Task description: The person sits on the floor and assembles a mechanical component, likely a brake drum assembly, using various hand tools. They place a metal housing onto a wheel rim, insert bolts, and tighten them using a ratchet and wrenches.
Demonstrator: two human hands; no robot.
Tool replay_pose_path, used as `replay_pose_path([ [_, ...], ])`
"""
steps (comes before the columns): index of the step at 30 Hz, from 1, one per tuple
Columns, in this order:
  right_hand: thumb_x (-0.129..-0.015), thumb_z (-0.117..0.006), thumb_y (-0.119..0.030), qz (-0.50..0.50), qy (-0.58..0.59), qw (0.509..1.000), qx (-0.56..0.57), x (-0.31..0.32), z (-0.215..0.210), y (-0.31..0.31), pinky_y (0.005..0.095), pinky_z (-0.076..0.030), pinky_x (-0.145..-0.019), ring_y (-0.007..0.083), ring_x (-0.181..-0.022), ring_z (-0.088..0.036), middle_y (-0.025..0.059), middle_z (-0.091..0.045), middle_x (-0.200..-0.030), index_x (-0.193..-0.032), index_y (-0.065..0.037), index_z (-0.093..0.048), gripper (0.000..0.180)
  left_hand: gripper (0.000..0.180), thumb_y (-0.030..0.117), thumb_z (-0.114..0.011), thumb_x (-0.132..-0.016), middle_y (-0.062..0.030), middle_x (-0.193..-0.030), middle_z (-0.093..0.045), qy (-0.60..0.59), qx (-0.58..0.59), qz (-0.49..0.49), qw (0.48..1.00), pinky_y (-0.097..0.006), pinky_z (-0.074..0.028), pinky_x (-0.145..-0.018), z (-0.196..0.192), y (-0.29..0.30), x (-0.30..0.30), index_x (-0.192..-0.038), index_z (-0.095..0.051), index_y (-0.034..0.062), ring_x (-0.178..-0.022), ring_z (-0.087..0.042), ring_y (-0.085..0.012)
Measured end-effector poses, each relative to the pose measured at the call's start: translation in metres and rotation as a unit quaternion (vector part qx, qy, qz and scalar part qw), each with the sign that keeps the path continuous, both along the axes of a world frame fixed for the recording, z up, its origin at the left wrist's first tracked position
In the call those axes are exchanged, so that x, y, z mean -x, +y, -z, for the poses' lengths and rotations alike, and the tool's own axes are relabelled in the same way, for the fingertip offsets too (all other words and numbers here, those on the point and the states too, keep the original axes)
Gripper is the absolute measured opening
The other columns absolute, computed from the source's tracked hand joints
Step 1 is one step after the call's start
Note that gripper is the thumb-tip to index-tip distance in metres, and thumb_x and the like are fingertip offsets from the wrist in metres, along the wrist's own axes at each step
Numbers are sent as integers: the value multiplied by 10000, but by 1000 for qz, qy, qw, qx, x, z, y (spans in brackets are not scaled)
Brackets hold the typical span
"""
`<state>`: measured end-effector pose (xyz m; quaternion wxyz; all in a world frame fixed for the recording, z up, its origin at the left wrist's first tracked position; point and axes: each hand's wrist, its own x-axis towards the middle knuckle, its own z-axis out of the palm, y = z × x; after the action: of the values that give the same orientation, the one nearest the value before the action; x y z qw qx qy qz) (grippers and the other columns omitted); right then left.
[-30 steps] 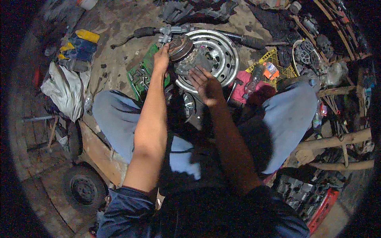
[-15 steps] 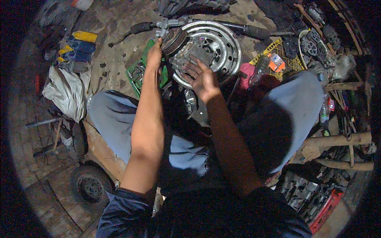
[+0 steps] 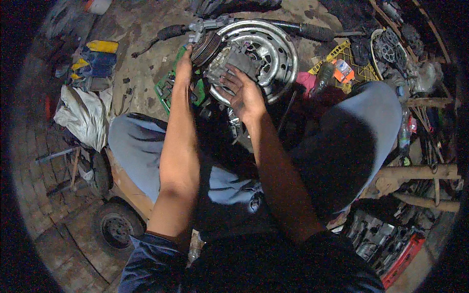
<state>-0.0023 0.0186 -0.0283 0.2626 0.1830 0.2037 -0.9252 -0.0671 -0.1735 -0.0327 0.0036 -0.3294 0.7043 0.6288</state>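
Note:
A grey metal compressor (image 3: pixel 234 63) with a dark grooved pulley (image 3: pixel 207 49) on its left end is in front of me, over a silver steel wheel rim (image 3: pixel 288 63). My left hand (image 3: pixel 184 66) is closed at the pulley's left edge; its fingertips are partly hidden behind the pulley. Against the near side of the compressor body lies my right hand (image 3: pixel 245 95), palm showing and fingers spread, its fingertips touching the metal or just in front of it. The fingers are smudged dark.
Behind the rim stretches a steering rack (image 3: pixel 312 32) with black boots. A green tool case (image 3: pixel 168 93) lies left of it. At right are a yellow plastic crate (image 3: pixel 364 73), a dark bottle (image 3: pixel 322 78) and a basin of parts (image 3: pixel 376 53). A tyre (image 3: pixel 117 227) lies lower left.
The compressor and pulley have shifted slightly left, with both hands moving along. My right hand is turned a little more upright, its fingers still spread.

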Motion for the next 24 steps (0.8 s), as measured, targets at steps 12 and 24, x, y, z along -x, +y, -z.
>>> replay_pose_path([
  [12,-994,-546,-299,2,-3,1000,25,1,5,5,478,-434,-1051,243,-1130,-515,127,-553,-1192,-1329,-13,-520,441,613,509,-468,-980,-127,-1275,-622,-34,33,11,999,-358,-404,-986,-28,22,-4,-1310,-596,9,-1135,-567,-238],
  [24,-961,-583,-291,-6,-32,999,-26,-6,9,11,443,-461,-981,257,-1058,-569,85,-583,-1130,-1274,-44,-532,401,607,468,-480,-1000,-149,-1313,-613,71,138,83,984,-356,-364,-1060,-2,3,-10,-1340,-565,-27,-1210,-553,-243],
])
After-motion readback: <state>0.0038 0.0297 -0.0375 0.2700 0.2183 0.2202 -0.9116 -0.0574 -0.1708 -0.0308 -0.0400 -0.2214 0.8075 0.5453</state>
